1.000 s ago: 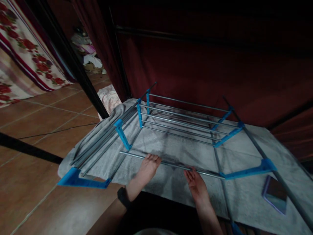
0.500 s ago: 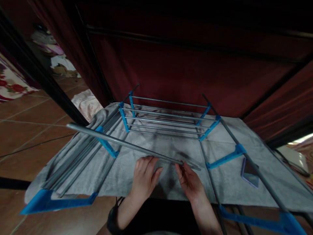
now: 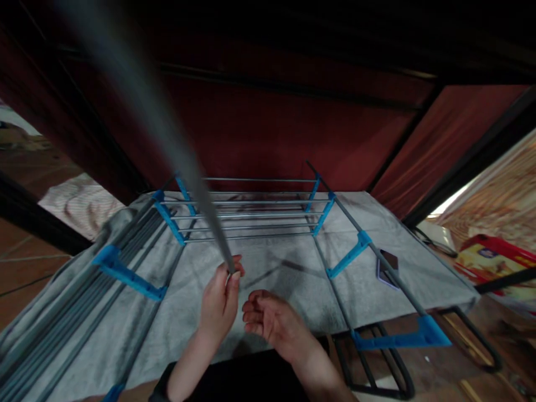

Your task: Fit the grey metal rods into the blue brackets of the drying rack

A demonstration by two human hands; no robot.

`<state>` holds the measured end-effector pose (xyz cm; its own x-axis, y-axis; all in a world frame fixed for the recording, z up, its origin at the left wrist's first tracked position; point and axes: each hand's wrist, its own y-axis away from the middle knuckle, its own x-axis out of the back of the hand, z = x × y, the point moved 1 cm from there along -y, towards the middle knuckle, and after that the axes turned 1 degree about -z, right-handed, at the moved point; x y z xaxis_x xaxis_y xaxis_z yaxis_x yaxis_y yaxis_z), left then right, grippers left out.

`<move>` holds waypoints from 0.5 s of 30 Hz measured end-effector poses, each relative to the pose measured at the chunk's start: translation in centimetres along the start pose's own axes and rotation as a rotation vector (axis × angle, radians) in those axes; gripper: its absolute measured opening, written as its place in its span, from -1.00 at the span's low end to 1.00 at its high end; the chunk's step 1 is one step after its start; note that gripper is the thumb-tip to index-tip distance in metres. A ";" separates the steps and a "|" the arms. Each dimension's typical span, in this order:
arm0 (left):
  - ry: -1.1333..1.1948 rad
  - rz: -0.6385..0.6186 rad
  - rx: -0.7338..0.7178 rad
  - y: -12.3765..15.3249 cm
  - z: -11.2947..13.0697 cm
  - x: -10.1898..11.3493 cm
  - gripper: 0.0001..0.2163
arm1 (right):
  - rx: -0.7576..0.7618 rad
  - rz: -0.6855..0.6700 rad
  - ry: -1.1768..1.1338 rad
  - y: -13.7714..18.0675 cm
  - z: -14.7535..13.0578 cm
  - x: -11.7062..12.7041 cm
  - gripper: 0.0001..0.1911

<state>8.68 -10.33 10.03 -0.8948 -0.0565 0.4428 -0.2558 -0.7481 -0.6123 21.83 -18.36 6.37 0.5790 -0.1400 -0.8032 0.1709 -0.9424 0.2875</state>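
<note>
My left hand (image 3: 220,301) pinches the lower end of a long grey metal rod (image 3: 176,151), which rises steeply up and to the left, blurred by motion. Just to its right my right hand (image 3: 272,319) is palm up with its fingers loosely curled and nothing in them. Both hands hover over a grey cloth (image 3: 276,273) on which lies a partly built rack (image 3: 251,215) of grey rods and blue plastic brackets.
A dark phone (image 3: 387,268) lies on the cloth at the right beside a long side rod. Several loose rods lie bundled at the left (image 3: 50,329). Dark red curtains hang behind. A black metal frame (image 3: 377,357) sits on the floor at lower right.
The rod that lay nearly level across my hands has swung upright, its far end up and left. My right hand has let go of it. The view has shifted right.
</note>
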 end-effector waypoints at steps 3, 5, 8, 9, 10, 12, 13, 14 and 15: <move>-0.179 -0.056 -0.145 -0.7 -1.2 0.5 -0.74 | 0.111 0.115 0.032 0.5 -0.6 0.8 -0.70; -0.289 -0.096 -0.205 -0.6 -1.8 0.3 -0.71 | 0.166 0.192 0.033 0.5 -1.1 1.6 -0.70; -0.424 -0.168 -0.240 0.4 -3.1 -0.5 -0.71 | 0.239 0.293 0.033 0.4 -2.0 3.3 -0.71; -0.456 -0.193 -0.238 1.0 -3.6 -0.8 -0.71 | 0.264 0.322 0.037 0.4 -2.2 3.8 -0.72; -0.480 -0.218 -0.229 1.5 -4.2 -1.1 -0.70 | 0.290 0.349 0.040 0.4 -2.5 4.4 -0.74; -0.500 -0.266 -0.198 2.6 -5.5 -1.5 -0.70 | 0.344 0.397 0.037 0.3 -2.8 5.4 -0.77; -0.500 -0.283 -0.179 3.2 -6.1 -1.6 -0.69 | 0.366 0.418 0.030 0.3 -3.0 5.9 -0.77; -0.498 -0.293 -0.162 3.7 -6.6 -1.7 -0.69 | 0.380 0.437 0.023 0.2 -3.0 6.3 -0.77; -0.497 -0.300 -0.146 4.1 -7.1 -1.8 -0.68 | 0.387 0.456 0.015 0.2 -3.1 6.7 -0.76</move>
<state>6.63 -8.58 2.07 -0.5064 -0.1856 0.8421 -0.5498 -0.6829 -0.4811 28.18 -18.56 2.69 0.5371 -0.5551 -0.6352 -0.3991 -0.8306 0.3884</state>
